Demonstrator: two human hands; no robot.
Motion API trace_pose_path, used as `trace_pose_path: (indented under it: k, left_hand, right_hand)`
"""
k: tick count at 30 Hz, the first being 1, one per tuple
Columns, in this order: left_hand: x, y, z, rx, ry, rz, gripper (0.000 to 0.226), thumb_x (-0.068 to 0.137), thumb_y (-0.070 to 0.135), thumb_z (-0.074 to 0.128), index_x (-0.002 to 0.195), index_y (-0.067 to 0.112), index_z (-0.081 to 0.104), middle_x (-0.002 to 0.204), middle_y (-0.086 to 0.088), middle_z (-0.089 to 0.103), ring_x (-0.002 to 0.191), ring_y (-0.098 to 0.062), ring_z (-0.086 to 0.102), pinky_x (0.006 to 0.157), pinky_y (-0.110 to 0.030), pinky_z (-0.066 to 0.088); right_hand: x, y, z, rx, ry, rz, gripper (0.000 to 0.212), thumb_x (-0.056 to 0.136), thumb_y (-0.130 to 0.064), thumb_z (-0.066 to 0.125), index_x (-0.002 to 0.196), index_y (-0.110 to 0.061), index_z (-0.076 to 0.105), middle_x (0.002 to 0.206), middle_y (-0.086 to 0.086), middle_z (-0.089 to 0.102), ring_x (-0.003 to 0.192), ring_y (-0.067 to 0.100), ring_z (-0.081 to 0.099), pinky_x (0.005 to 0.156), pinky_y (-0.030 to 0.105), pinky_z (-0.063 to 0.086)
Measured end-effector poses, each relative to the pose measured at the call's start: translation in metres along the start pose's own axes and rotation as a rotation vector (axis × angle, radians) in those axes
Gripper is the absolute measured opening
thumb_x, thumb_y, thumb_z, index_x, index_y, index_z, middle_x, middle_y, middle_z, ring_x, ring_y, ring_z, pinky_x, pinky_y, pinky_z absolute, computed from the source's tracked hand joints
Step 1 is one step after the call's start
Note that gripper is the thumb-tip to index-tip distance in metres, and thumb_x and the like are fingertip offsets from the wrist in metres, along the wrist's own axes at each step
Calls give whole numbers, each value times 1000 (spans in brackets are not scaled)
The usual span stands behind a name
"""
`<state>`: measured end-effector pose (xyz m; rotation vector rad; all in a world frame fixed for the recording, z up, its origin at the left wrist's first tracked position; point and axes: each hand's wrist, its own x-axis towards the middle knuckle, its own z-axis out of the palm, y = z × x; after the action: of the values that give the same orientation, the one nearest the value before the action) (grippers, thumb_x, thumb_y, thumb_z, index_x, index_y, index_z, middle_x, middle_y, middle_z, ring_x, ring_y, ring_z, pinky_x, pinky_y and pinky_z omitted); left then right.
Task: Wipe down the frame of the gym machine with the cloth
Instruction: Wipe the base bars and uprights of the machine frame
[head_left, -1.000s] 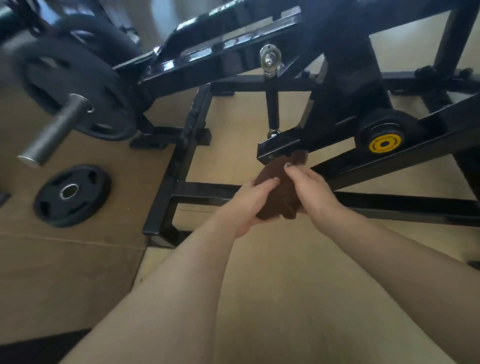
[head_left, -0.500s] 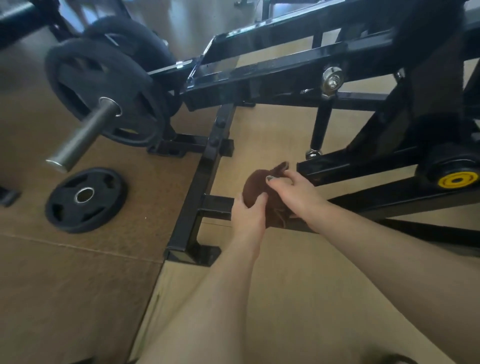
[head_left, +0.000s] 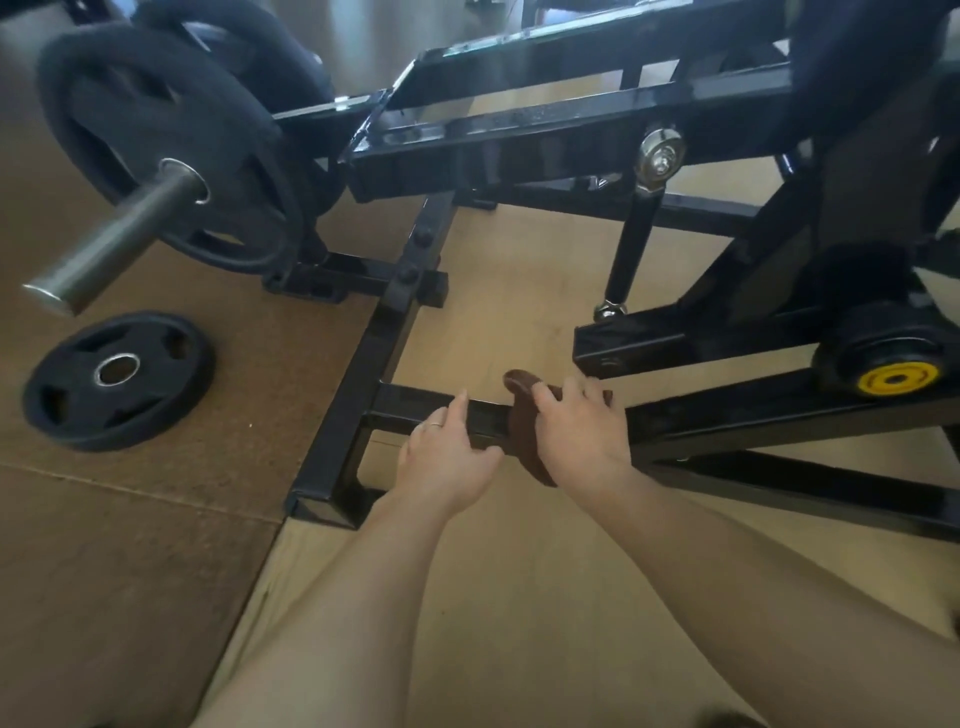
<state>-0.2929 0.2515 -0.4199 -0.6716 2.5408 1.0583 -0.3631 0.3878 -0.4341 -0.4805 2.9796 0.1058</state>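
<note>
The black steel frame (head_left: 379, 332) of the gym machine stands on the floor. A brown cloth (head_left: 522, 415) is draped over its low crossbar (head_left: 410, 405). My right hand (head_left: 579, 434) grips the cloth, fingers curled over it and the bar. Just to the left of the cloth, my left hand (head_left: 447, 454) rests on the same crossbar with its fingers laid fairly straight on top and the thumb on the near face. Most of the cloth is hidden under my right hand.
A loose weight plate (head_left: 117, 379) lies on the brown mat at the left. Above it a steel sleeve (head_left: 119, 239) juts out from loaded plates (head_left: 171, 140). A yellow-capped pivot (head_left: 896, 376) sits at the right. Bare tan floor lies under my forearms.
Both hands came down from in front of the frame onto the low crossbar. The cloth, held bunched between both hands before, now lies over the bar under my right hand alone.
</note>
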Motion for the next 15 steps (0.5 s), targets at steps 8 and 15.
trace_pose_path:
  k: [8,15]
  left_hand:
    - [1,13,-2,7,52,-17,79,98,34,57,161,34,10,164,-2,29,146,-28,35,117,-51,36]
    - [-19,37,-15,-344,121,-82,69,100,37,54,160,33,20,150,-5,45,134,-26,48,111,-51,44]
  right_hand:
    - [24,19,-17,357,-236,-20,33,104,-24,48,134,-26,60,115,1,56,98,20,59,83,36,56]
    - [15,-3,-48,822,-410,-27,27,103,-20,50,124,-23,67,108,3,71,101,22,67,93,45,56]
